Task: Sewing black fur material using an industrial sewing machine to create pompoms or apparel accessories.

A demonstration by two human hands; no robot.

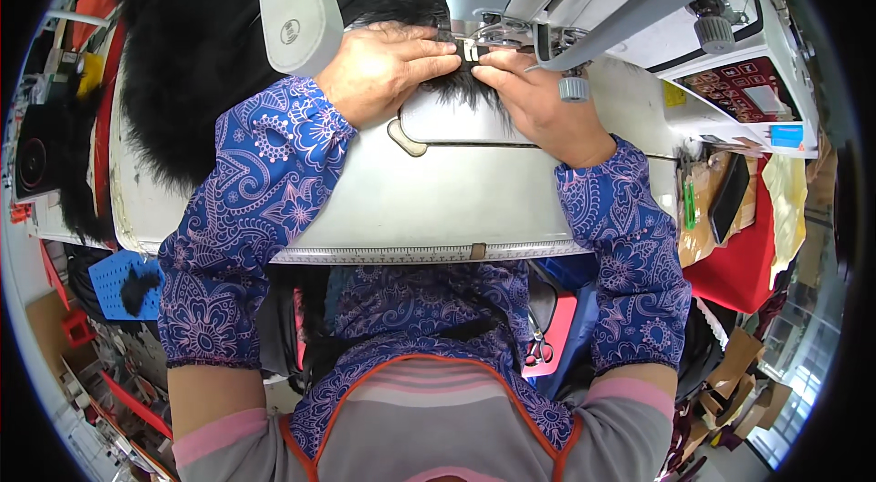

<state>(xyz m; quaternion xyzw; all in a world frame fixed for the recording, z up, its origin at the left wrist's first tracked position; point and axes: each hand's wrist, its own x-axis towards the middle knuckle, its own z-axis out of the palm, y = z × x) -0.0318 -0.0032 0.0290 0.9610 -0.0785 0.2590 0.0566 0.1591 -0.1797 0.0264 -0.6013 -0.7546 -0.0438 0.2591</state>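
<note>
Pale worktop [447,194] fills the middle of the frame, a measuring tape [392,254] along its lower edge. Black furry fabric [196,53] runs from the upper left to the sewing machine [598,3] at upper centre-right. There the left hand [388,69] lays its fingers flat, close together, on the fabric; the right hand [546,108] touches it opposite, fingers bent. Whether either pinches it, I cannot tell.

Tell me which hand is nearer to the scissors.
Right. The right hand lies on the black fur, almost straight ahead of the scissors; the left hand, also on the fur, is ahead and farther to the left.
</note>
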